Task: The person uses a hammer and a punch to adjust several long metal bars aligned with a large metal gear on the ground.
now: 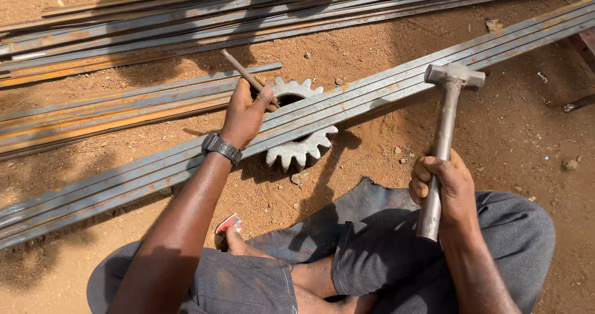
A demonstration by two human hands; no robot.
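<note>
Reddish, sunlit dirt ground (520, 134) carries everything, strewn with small stones and crossed by shadows. Long flat steel bars lie on it in three groups: a wide stack of bars (186, 22) along the far edge of the view, a shorter rusty bundle (93, 112) toward the left, and a bundle of long bars (396, 81) running diagonally from the near left up to the far right. That diagonal bundle rests across a toothed steel gear wheel (297, 143) lying flat on the ground, its teeth showing on both sides of the bars. The person sits on the ground just behind the diagonal bundle, legs folded in grey trousers (396, 252), a dark cloth (365, 205) spread under them and a red-edged sandal (228, 223) by the foot. The right hand (449, 187) has its fingers closed around the metal handle of a hammer (443, 134), head raised above the bars and not touching them. The left hand (246, 112), a black wristwatch (221, 147) on its wrist, has its fingers wrapped around a thin rod-like punch (242, 71), tilted, lower end hidden at the bars right over the gear
</note>
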